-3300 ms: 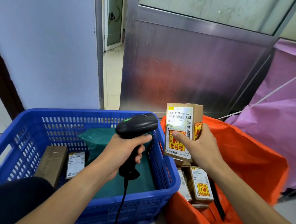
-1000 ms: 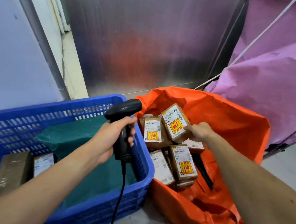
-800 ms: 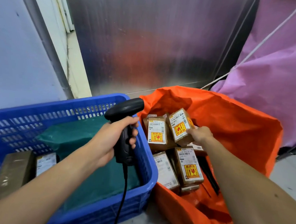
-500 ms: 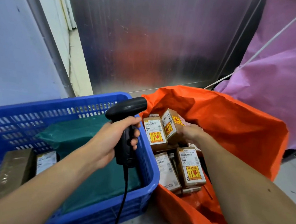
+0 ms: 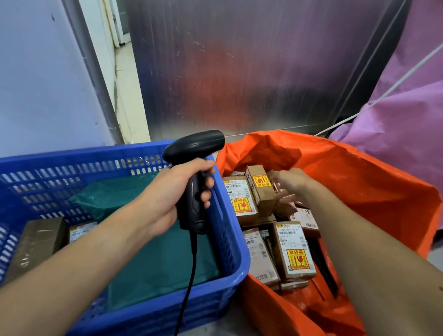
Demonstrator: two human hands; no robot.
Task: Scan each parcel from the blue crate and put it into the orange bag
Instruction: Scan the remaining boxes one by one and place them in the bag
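My left hand (image 5: 168, 195) grips a black barcode scanner (image 5: 197, 149) over the right end of the blue crate (image 5: 80, 150). In the crate lie a green mailer (image 5: 161, 257), a brown box (image 5: 37, 244) and a small labelled parcel (image 5: 81, 232). My right hand (image 5: 291, 182) is inside the orange bag (image 5: 363, 188), its blurred fingers loosely spread against the right side of a small brown box with a yellow label (image 5: 259, 188). That box stands tilted on several similar boxes (image 5: 293, 252) in the bag.
A ribbed metal panel (image 5: 253, 61) stands right behind the crate and bag. A purple sack (image 5: 425, 120) with a white cord (image 5: 387, 89) hangs at the right. The scanner's cable (image 5: 190, 274) drops over the crate's near wall. Grey floor shows in front.
My right hand carried the scanned box down into the orange bag, turned it onto the pile and loosened its grip. The left hand with the scanner stayed above the crate.
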